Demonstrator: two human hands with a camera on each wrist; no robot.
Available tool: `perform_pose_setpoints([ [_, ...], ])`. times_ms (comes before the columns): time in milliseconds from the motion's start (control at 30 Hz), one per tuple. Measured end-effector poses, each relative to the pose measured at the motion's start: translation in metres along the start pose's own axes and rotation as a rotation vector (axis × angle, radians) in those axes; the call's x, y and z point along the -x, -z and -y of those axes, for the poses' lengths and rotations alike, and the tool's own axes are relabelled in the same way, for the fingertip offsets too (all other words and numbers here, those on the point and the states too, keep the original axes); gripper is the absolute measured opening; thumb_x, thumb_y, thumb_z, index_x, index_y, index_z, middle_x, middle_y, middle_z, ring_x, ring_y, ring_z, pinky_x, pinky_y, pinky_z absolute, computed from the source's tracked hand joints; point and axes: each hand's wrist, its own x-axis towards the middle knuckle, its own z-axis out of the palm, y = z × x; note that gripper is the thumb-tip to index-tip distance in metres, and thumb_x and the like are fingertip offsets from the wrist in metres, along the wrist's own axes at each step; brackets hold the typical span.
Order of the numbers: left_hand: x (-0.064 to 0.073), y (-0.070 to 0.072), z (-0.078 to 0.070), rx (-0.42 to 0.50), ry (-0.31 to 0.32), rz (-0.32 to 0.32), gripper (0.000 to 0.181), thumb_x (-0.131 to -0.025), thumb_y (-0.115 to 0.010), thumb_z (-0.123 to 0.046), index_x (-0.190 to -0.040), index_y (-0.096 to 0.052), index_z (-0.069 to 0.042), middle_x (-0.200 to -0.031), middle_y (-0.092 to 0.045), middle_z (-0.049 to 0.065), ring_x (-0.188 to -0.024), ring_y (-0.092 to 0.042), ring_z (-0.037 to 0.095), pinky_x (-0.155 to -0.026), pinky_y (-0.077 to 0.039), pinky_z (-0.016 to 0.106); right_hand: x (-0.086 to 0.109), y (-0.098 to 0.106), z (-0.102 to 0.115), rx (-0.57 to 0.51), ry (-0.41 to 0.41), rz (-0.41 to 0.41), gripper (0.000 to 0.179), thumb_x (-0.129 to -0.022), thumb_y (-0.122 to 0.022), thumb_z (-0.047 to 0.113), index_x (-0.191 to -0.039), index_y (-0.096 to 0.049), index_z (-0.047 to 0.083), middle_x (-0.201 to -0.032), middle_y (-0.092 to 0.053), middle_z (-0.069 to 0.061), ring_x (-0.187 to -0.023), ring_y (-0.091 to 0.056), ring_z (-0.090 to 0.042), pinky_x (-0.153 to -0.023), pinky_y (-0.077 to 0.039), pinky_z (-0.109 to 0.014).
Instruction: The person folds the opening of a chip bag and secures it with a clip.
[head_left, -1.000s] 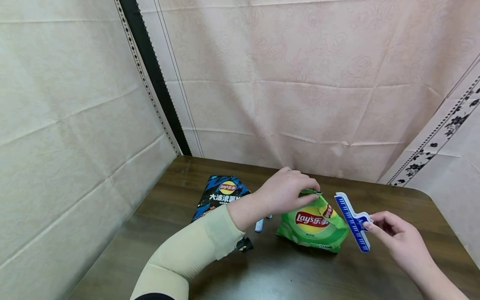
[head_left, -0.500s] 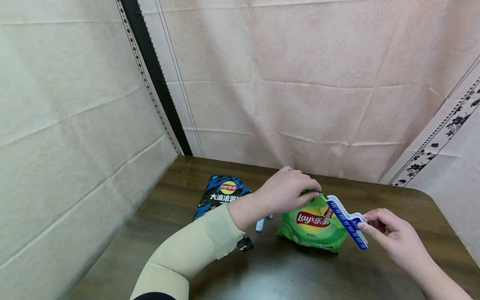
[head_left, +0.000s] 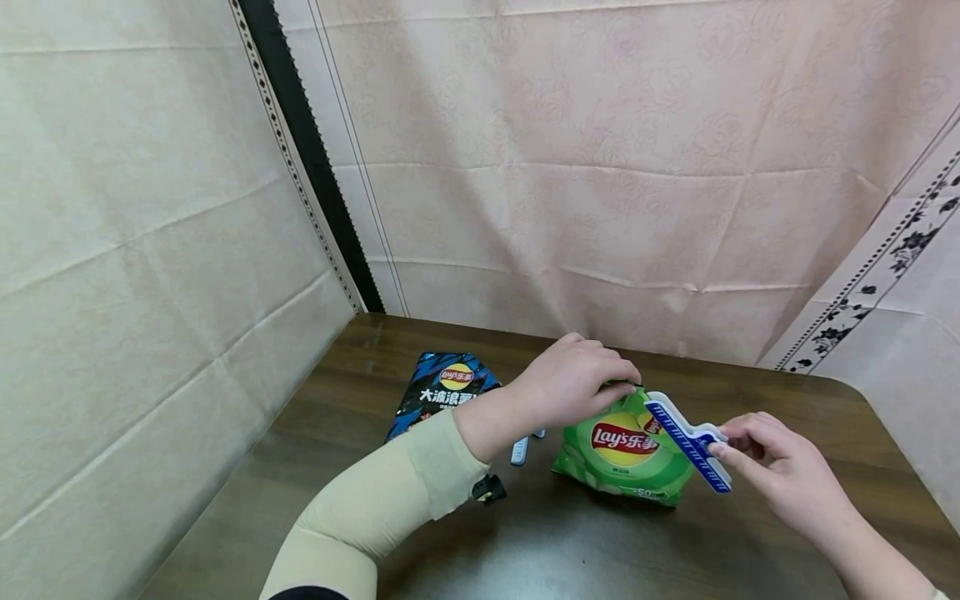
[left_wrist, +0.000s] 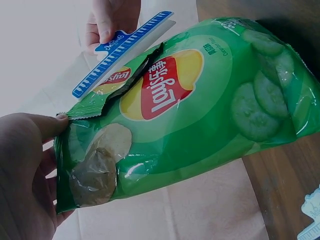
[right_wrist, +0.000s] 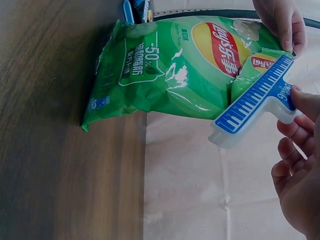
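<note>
1. In the head view, the green chip bag is sitting right of centre in the lower half of the frame, on the dark wooden table.
2. The left hand is pinching the bag's top edge, thumb and fingers clamped beside the folded-down flap.
3. The right hand, at lower right, is holding a blue-and-white clip by its handle between thumb and fingers.
4. The clip is slanting across the flap; whether it is gripping it, I cannot tell.
5. Left of centre, a blue-and-black chip bag is lying partly behind the left forearm, another clip showing nearby.
</note>
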Motion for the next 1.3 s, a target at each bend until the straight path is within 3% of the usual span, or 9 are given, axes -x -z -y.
perform_pose_setpoints([
  [500, 0.002, -0.002, 0.003, 0.027, 0.013, -0.03, 0.021, -0.099, -0.061, -0.037, -0.114, -0.073, -0.029, -0.106, -0.07, -0.018, -0.098, -0.058, 0.0, -0.085, -0.036, 0.021, 0.002, -0.005, -0.007, 0.004, 0.022, 0.032, 0.025, -0.083, -0.078, 0.001, -0.086, -0.068, 0.024, -0.087, -0.061, 0.012, -0.074, -0.051, -0.002, -0.062, -0.04, -0.016],
  [1300, -0.001, 0.003, 0.003, 0.029, 0.012, -0.011, 0.021, -0.099, -0.06, -0.038, -0.114, -0.072, -0.029, -0.108, -0.07, -0.018, -0.099, -0.057, 0.0, -0.087, -0.037, 0.022, -0.006, -0.014, -0.002, 0.005, 0.046, -0.001, 0.026, -0.081, -0.079, 0.0, -0.087, -0.069, 0.023, -0.09, -0.062, 0.012, -0.077, -0.052, 0.0, -0.066, -0.041, -0.012],
])
